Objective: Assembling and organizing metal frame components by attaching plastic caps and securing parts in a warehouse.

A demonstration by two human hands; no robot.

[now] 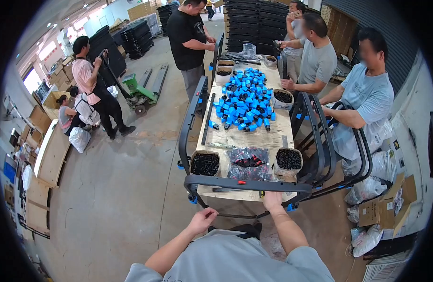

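At table's near edge, right hand (pixel 273 201) fingers hidden gripping black frame (pixel 247 184); left hand (pixel 203 220) loosely curled, empty

Factory or warehouse assembly floor: bare concrete floor (pixel 131 188), one long worktable (pixel 254 141) in the middle as the landmark, with a heap of small blue plastic parts (pixel 247 101) on it and tubs of black screws (pixel 205 164) at its near end. Black metal frames (pixel 247 184) lean on the table's sides and near edge, and several people stand around its far end and right side. Left of the table sits a green pallet jack (pixel 140 91), beyond it stacks of black frames (pixel 136 37), and cardboard boxes (pixel 383 207) lie to its right.
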